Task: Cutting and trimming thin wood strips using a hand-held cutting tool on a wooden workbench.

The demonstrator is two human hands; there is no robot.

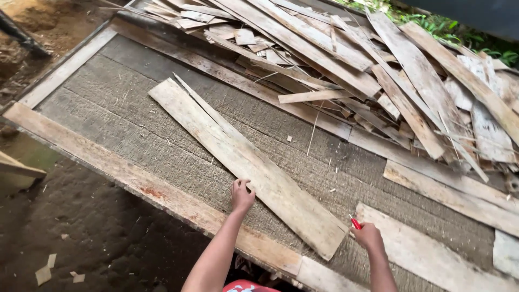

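Plank (246, 162): long, pale, lying diagonally on the grey work platform (108, 103), its near end beside the platform's front edge board (135, 181). The left hand (241, 196) presses fingers-down on the plank's left edge, closed on nothing. The right hand (368, 236) is clenched around a red marker (355, 223) at the plank's near right corner. No marked line shows; marking appears unstarted. Scrap pile (378, 70) crowds the far side; bare platform lies either side.

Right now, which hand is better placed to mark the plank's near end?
Probably the right hand: it holds the red pencil beside the plank near end. The left hand rests on the plank's edge, steadying it.
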